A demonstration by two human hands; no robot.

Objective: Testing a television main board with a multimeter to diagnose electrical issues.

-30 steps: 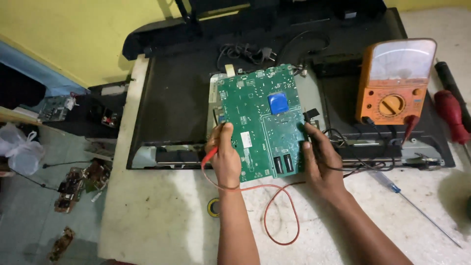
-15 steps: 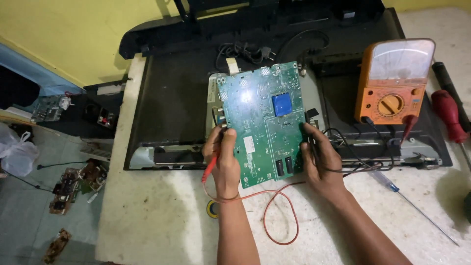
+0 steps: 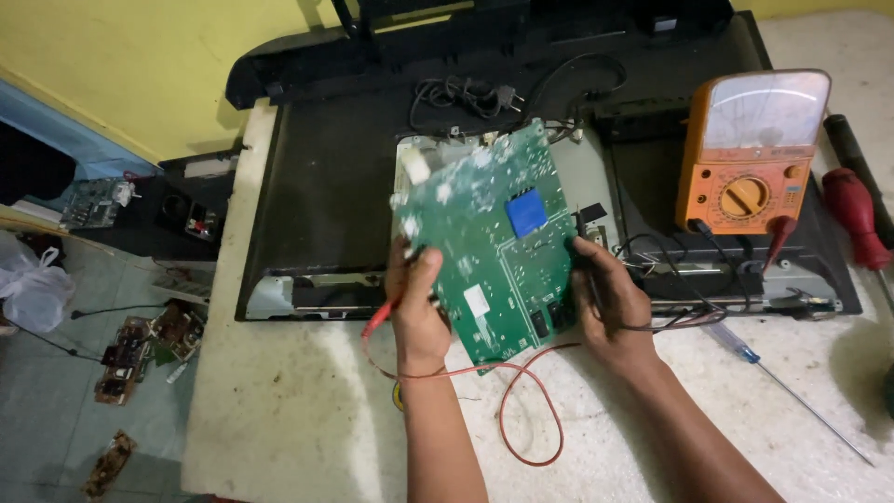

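A green circuit board with a blue square part is held tilted above a dark flat panel. My left hand grips the board's left edge and also holds a red test probe whose red lead loops over the tabletop. My right hand grips the board's right edge with a black probe and its black lead. An orange analogue meter lies to the right on the panel.
A red-handled screwdriver and a blue-handled screwdriver lie on the right of the pale table. A black cable bundle lies behind the board. Circuit boards and a white bag sit on the floor at left.
Both hands have lifted and tilted the green board up from the panel; its surface now catches more glare. The probes stay in the hands.
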